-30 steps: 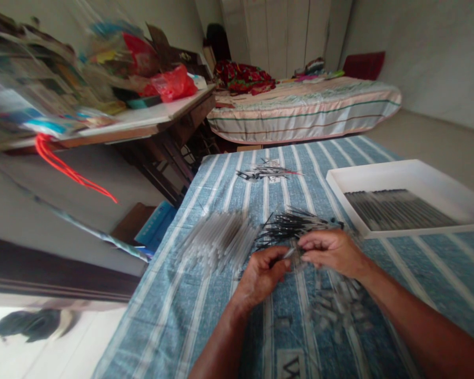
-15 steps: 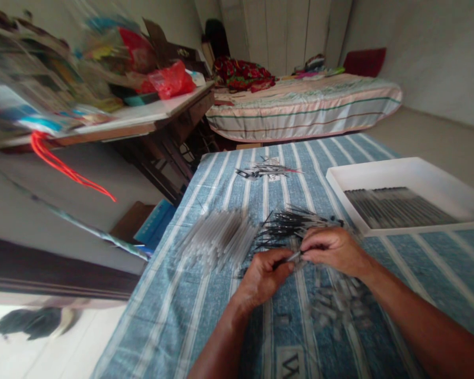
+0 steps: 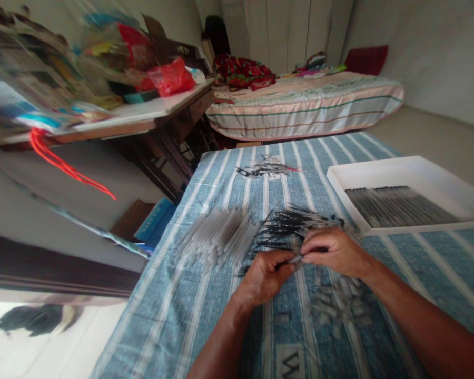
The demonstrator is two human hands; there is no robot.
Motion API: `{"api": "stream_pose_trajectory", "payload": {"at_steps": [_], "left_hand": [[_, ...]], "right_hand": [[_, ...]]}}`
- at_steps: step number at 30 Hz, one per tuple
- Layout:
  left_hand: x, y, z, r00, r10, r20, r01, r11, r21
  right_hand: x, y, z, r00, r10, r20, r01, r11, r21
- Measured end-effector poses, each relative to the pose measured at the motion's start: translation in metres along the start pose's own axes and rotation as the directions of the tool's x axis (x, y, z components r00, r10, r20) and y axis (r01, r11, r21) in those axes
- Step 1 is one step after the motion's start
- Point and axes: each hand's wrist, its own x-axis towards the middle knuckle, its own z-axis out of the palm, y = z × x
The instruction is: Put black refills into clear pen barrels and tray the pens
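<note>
Between both hands, grey piece

A slim grey piece, its ends hidden in pinching fingers, was held nearly level; it was just on the near side of the dark rods; finer detail was blurred.

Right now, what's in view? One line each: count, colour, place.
Tablecloth: one, striped blue, foreground.
Tubes: many, pale grey, left pile.
Sticks: many, mostly black, beyond hands.
Short pieces: many, grey, by right forearm.
Tray: one, white, right.
Rods: many, grey, in tray.
Strips: small pile, dark, far end.
Desk: one, pale top, left.
Bags: several, red and clear, on desk.
Cord: one, red, at desk edge.
Bed: one, pale, back.
Blanket: one, red, on bed.
Cupboard: one, white, back.
Left hand: one, centre, pinching grey piece.
Right hand: one, centre, on same piece.
</note>
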Motion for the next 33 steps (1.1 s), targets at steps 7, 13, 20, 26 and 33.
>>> {"api": "stream_pose_trajectory", "payload": {"at_steps": [7, 13, 20, 26, 33], "left_hand": [[-0.001, 0.002, -0.001, 0.996, -0.028, 0.082, 0.027, 1.000, 0.014], [-0.002, 0.000, -0.001, 0.988, -0.043, 0.146, 0.031, 0.996, 0.081], [-0.002, 0.001, -0.003, 0.991, -0.078, 0.113, 0.074, 0.996, 0.042], [-0.001, 0.003, -0.003, 0.996, -0.049, 0.070, 0.045, 0.998, 0.052], [-0.001, 0.003, -0.003, 0.996, -0.025, 0.080, 0.018, 0.997, 0.080]], "right_hand": [[-0.001, -0.001, -0.001, 0.985, 0.139, 0.105, -0.139, 0.990, -0.004], [-0.002, -0.002, 0.003, 0.911, 0.338, 0.238, -0.374, 0.919, 0.125], [-0.004, 0.007, 0.009, 0.907, 0.392, 0.152, -0.418, 0.882, 0.219], [-0.005, 0.008, 0.007, 0.934, 0.322, 0.153, -0.343, 0.928, 0.143], [-0.002, 0.001, 0.004, 0.961, 0.225, 0.160, -0.213, 0.973, -0.088]]}}
